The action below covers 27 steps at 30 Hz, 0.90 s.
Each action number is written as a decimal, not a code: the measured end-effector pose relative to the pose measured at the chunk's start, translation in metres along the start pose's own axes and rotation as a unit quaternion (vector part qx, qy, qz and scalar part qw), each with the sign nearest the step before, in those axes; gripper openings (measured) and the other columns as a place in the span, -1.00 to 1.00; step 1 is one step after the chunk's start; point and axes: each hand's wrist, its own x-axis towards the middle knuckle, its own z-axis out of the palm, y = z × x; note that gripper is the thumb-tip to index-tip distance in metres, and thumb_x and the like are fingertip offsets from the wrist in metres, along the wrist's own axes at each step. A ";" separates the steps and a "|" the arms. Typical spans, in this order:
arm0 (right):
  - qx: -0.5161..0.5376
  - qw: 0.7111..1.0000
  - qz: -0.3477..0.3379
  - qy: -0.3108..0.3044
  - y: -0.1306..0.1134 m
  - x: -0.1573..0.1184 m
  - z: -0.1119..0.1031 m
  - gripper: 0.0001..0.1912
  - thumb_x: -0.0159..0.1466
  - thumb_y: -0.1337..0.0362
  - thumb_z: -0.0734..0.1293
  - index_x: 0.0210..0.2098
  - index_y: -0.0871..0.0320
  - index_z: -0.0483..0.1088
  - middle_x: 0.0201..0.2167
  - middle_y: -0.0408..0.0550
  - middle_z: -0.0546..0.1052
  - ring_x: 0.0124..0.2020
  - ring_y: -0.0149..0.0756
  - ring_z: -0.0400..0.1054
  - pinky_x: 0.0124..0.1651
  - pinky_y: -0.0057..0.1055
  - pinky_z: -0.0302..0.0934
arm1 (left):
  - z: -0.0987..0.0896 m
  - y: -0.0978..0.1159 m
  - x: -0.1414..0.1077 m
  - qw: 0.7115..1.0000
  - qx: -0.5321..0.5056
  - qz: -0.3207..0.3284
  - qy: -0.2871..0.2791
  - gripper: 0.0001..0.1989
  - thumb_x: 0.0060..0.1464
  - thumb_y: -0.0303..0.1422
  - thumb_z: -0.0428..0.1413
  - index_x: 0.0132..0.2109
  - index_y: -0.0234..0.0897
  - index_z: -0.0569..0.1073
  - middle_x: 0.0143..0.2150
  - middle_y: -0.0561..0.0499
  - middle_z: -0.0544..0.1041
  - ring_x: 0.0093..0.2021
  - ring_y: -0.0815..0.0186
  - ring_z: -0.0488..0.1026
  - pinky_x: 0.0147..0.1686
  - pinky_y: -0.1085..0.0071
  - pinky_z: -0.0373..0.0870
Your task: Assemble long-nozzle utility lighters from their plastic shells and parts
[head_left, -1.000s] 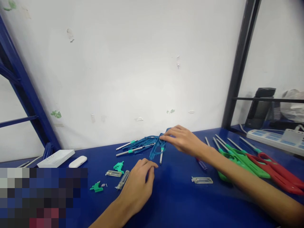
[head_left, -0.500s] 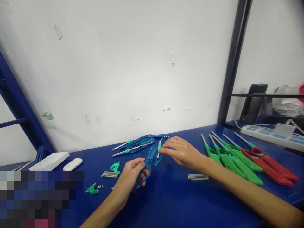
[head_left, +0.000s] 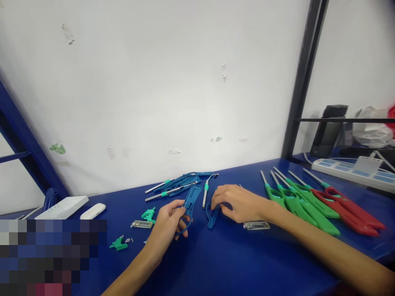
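Observation:
My left hand (head_left: 173, 220) is closed around a blue lighter handle half (head_left: 191, 197), its hollow inner side showing and its trigger loop below the fingers. My right hand (head_left: 236, 201) has its fingers closed on a second blue handle half (head_left: 211, 222), low over the table; part of it is hidden under the hand. Between the hands lies a metal lighter tube (head_left: 205, 199) with a teal collar and a bent wire. Behind them is a pile of blue handle halves (head_left: 191, 180) and metal tubes. A clear fuel tank (head_left: 257, 225) sits below my right wrist.
Several green lighters (head_left: 317, 216) and red lighters (head_left: 352, 209) lie at the right. On the left are teal trigger pieces (head_left: 149, 214), another clear tank (head_left: 142, 224), a white case (head_left: 92, 211) and a white box (head_left: 63, 207). A power strip (head_left: 354, 174) stands at the back right.
My right hand has let go of the metal tube, which now lies on the table. That hand has moved down onto the second blue handle half. The view has shifted slightly.

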 end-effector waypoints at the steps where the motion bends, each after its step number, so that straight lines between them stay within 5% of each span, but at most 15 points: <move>1: -0.004 1.000 0.017 0.011 0.000 0.000 -0.001 -0.76 0.43 0.17 0.35 -0.02 0.19 0.47 -0.05 -0.02 0.55 -0.06 -0.25 0.48 0.04 -0.14 0.42 | 0.000 0.001 0.000 1.000 0.007 0.004 -0.003 -0.60 0.20 -0.14 0.16 0.04 -0.33 0.40 -0.44 0.10 0.51 -0.63 0.42 0.42 -0.69 0.56 0.18; 6: -0.027 0.990 0.108 0.081 0.006 0.000 -0.006 -0.71 0.43 0.15 0.34 0.05 0.19 0.44 -0.07 -0.02 0.54 -0.10 -0.25 0.49 0.01 -0.13 0.43 | 0.004 0.007 -0.004 0.996 0.057 0.031 -0.053 -0.51 0.01 -0.15 0.13 0.04 -0.37 0.42 -0.47 0.07 0.50 -0.65 0.36 0.42 -0.70 0.53 0.14; 15: 0.012 0.972 0.205 0.110 0.025 -0.005 -0.006 -0.65 0.45 0.11 0.33 0.11 0.18 0.40 -0.05 -0.01 0.53 -0.19 -0.31 0.49 -0.14 -0.27 0.46 | 0.016 0.018 -0.032 0.962 0.175 0.069 -0.199 -0.74 0.17 -0.30 0.05 -0.21 -0.33 0.60 -0.49 0.08 0.46 -0.50 0.38 0.36 -0.44 0.47 0.27; 27: 0.035 0.948 0.277 0.150 0.020 -0.005 -0.009 -0.66 0.45 0.10 0.32 0.10 0.18 0.41 -0.05 0.00 0.53 -0.17 -0.30 0.48 -0.11 -0.25 0.46 | 0.020 0.015 -0.037 0.927 0.316 0.148 -0.139 -0.73 0.17 -0.43 0.04 -0.25 -0.18 0.66 -0.32 0.07 0.44 -0.33 0.32 0.31 -0.30 0.36 0.19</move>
